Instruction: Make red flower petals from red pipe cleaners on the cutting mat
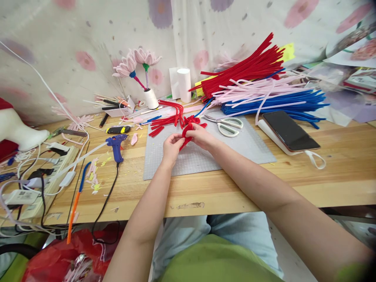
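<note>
Over the grey cutting mat (249, 147), both hands are closed on the same red pipe cleaner (188, 132), which is bent into a loop. My left hand (172, 147) pinches its left side with thumb and fingers. Gripping the right side is my right hand (199, 136), whose fingers partly cover the loop. Just behind them lies a bundle of bent red pipe cleaners (176, 111), with shorter red pieces beside it. Scissors with pale handles (229, 126) rest on the mat to the right of the hands.
A blue hot glue gun (116, 147) and a yellow-black cutter (117, 130) lie left. A power strip (63, 164) with tangled cables fills the far left. Red (243, 68) and blue pipe cleaner bundles (276, 103) lie at back right, a phone (289, 129) nearer. Pink flowers (136, 64) stand behind.
</note>
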Demonstrator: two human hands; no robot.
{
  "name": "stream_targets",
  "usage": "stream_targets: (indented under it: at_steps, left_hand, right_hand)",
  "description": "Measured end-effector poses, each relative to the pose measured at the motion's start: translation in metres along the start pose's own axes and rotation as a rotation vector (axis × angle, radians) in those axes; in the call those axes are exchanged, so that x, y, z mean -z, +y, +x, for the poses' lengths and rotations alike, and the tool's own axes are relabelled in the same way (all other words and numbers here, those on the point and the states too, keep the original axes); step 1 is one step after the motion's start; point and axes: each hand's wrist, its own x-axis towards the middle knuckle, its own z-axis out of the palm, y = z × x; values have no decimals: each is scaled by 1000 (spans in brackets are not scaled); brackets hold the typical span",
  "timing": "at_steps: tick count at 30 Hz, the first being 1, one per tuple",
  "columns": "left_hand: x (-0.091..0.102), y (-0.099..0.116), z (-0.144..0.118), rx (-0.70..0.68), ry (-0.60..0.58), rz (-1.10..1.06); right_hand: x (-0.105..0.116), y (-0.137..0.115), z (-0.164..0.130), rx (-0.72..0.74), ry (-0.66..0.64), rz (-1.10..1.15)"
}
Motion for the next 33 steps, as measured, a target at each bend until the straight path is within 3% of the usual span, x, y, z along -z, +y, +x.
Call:
stream_targets:
  at_steps: [4,10,16,22,29,33]
  left_hand:
    - [1,0,1,10,21,4]
    - [2,0,1,30,14,26]
    - [15,0,6,117,-288,76]
    - [21,-1,9,126,-229,31]
    - [19,-1,4,224,-393,85]
    - [19,-4,4,206,-360,45]
  right_hand:
    - [3,-6,-2,-51,-37,77]
    - [2,2,2,-16,17,52]
    - [9,2,3,8,57,57]
    - [17,0,3,-18,-30,70]
    - [8,10,6,127,101,-53]
    - [6,8,1,60,-17,17]
